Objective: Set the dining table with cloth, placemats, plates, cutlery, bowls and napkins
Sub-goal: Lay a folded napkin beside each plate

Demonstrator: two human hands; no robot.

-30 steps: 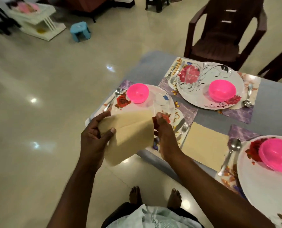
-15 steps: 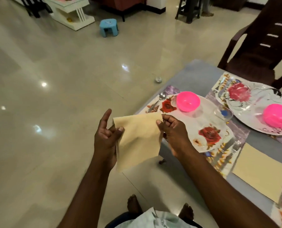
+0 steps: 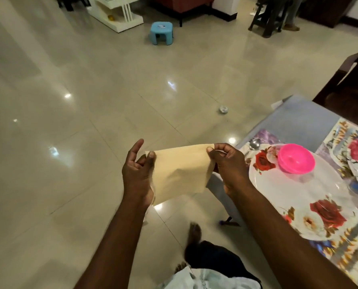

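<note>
Napkin [image 3: 180, 172], beige and folded, hangs in the air over the floor, just left of the nearest plate [image 3: 299, 197] and off the surface [image 3: 294, 119] altogether. Both hands hold it: the left hand [image 3: 137, 172] pinches the top left corner with its thumb while its other fingers stand loosely spread, and the right hand [image 3: 229, 161] pinches the top right corner with curled fingers.

Only 2 small pinches carry the cloth, so a loosened thumb could let 1 corner drop and the fold fall open, or send the whole napkin to the floor. Brought back toward the plate carelessly, its hanging edge or the right hand might nudge the pink bowl [image 3: 296, 158] or the spoon [image 3: 254, 143] lying beyond the plate's far rim.

Compared with 0.5 s ago, the napkin sits farther left of the plate and is drawn out flatter and wider between the hands. The view has swung left too, so less of the surface and the second plate shows.
</note>
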